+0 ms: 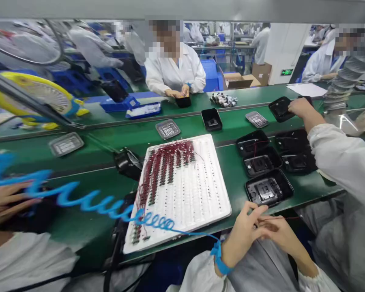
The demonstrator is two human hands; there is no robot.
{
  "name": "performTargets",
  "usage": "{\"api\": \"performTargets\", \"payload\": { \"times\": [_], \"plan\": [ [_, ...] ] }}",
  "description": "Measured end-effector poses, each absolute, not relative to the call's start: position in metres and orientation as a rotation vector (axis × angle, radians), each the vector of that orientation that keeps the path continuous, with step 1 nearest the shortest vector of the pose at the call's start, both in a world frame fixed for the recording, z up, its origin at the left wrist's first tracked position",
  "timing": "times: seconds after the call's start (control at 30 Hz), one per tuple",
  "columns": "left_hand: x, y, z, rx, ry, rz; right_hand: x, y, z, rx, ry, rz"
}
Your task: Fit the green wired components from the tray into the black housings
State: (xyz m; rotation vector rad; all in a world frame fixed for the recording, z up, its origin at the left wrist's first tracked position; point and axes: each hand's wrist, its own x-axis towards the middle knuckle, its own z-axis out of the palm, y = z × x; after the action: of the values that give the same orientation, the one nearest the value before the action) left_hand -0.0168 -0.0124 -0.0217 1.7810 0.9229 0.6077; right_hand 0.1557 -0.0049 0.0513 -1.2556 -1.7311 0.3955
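My left hand (242,233), with a blue wrist strap (219,259) and its coiled cord, is held just below the table edge with fingertips pinched together. My right hand (277,232) meets it, fingers closed. Between them runs a thin red wire (281,219); any small part on its end is hidden by my fingers. Right above my hands lies an open black housing (269,188). To the left sits a white tray (197,190) with rows of small red-wired parts (164,166).
More open black housings (263,161) lie in a cluster beside a co-worker's white sleeve (340,158); that person's hand holds a black shell (281,108). On the green conveyor (109,134) ride grey display panels (168,129). Another person's hand (4,202) rests at the left.
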Motion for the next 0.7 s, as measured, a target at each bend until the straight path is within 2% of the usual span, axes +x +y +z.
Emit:
{"api": "performTargets", "payload": {
  "times": [0.07, 0.13, 0.2, 0.47, 0.7],
  "plan": [
    [-0.016, -0.006, -0.027, 1.621, 0.940, 0.633, 0.148, -0.040, -0.004, -1.106, -1.697, 0.879],
    [-0.014, -0.002, -0.028, 1.522, 0.914, 0.638, 0.155, -0.049, -0.038, -1.164, -1.583, 1.050],
    [-0.013, 0.002, -0.025, 1.495, 0.864, 0.607, 0.166, -0.042, -0.049, -1.204, -1.513, 1.073],
    [-0.008, 0.014, -0.016, 1.721, 0.714, 0.450, 0.165, -0.025, -0.035, -1.135, -1.435, 1.150],
    [-0.019, 0.007, -0.005, 1.708, 0.854, 0.435, 0.169, -0.030, -0.010, -1.225, -1.490, 0.959]
  ]
}}
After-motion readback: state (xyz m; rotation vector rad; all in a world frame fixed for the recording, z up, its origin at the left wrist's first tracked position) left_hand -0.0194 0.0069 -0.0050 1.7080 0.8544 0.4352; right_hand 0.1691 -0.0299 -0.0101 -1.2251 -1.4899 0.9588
